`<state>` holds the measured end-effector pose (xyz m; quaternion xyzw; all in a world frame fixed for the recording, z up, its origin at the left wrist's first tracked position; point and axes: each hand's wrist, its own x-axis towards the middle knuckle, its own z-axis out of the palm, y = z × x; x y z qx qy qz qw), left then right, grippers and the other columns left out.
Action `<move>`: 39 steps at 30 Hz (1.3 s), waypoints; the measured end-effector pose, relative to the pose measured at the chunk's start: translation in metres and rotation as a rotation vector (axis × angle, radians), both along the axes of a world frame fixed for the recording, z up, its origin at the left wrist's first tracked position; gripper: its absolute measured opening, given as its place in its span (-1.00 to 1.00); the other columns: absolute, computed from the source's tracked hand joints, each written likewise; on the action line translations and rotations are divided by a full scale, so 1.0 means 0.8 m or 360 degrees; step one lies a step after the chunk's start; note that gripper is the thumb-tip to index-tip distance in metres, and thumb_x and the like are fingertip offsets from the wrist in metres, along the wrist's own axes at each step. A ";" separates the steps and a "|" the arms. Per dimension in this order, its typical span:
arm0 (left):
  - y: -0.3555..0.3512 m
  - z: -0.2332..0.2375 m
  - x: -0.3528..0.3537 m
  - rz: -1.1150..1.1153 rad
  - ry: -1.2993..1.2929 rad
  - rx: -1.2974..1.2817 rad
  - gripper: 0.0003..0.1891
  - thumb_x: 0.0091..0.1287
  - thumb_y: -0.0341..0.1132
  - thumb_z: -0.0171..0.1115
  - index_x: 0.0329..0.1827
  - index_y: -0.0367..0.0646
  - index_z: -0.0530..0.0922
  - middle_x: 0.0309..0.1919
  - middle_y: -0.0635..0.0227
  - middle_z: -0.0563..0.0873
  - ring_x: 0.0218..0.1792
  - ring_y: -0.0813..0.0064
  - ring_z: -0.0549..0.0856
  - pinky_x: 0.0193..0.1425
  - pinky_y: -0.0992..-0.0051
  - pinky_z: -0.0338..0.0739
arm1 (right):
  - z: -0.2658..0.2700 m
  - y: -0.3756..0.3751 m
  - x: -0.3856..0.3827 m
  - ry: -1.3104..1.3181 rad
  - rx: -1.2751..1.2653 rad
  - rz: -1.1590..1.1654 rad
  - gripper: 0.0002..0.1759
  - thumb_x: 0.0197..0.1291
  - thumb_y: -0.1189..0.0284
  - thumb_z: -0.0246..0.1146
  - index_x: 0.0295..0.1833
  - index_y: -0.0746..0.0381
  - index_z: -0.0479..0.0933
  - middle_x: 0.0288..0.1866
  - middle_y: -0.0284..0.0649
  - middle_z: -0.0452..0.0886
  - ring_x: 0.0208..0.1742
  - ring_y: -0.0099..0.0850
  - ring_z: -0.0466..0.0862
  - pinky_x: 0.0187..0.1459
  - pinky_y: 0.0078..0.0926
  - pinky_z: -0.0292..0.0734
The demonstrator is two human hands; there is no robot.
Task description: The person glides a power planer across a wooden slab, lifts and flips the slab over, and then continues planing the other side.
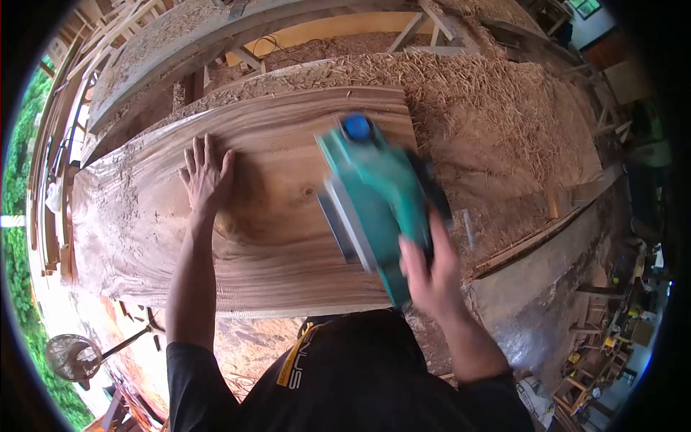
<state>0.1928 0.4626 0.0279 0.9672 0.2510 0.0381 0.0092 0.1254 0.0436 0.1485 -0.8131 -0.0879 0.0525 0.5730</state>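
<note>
In the head view, the left hand [206,173] lies flat and fully spread, palm down, on the wide wood slab [273,245], left of the frame's centre, fingers pointing toward the top of the frame. Its arm runs straight up from the black sleeve at the lower left.

The right hand [430,270] is clenched around the rear handle of a green electric planer [374,194], which sits on the slab's right part, at the middle of the frame, angled toward the upper left. A blue knob [357,127] tops its front end. The right forearm comes up from the lower right, bent at the wrist.

The planer is motion-blurred, so its base and the fingers wrapped under the handle are hard to make out. Wood shavings [489,108] blanket the surface at the upper right, beyond the slab's far edge. A fan [72,356] stands at the lower left.
</note>
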 end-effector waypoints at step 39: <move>0.052 -0.026 -0.009 -0.0311 -0.0162 -0.0100 -0.23 0.53 0.30 -0.06 0.70 0.14 0.15 0.68 0.17 0.16 0.67 0.07 0.10 0.66 -0.04 -0.02 | -0.018 0.033 0.111 -0.0300 0.0066 -0.0181 -0.37 0.43 0.11 0.25 0.34 0.42 0.44 0.06 0.25 0.68 0.10 0.13 0.72 0.10 -0.09 0.63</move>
